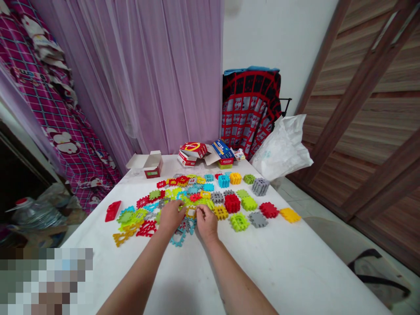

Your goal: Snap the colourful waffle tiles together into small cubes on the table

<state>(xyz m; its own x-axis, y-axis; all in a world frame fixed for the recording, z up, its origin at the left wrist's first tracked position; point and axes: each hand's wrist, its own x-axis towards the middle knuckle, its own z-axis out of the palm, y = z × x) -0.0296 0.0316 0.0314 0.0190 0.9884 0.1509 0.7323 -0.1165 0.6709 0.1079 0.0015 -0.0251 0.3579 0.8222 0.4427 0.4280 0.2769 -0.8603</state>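
Toothed plastic building tiles lie in a loose pile in front of me. A yellow square tile [190,212] with an open window is between my two hands. My left hand [172,215] pinches its left side with bent fingers. On the other side, my right hand [207,222] has its fingers curled at the tile's right edge. Below the hands lies a blue curved tile [177,239]. Red triangular tiles [146,228] and a yellow triangular piece [120,239] are left of my left hand. Right of my right hand sit a yellow tile [221,213] and a lime tile [239,222].
Small stacks stand at the right: red [232,204], grey [260,187] and blue [223,181]. A flat yellow tile [290,215] lies near the white table's [295,271] right edge. Opened boxes [153,165] line the back. A white bag [282,148] stands beyond the right corner.
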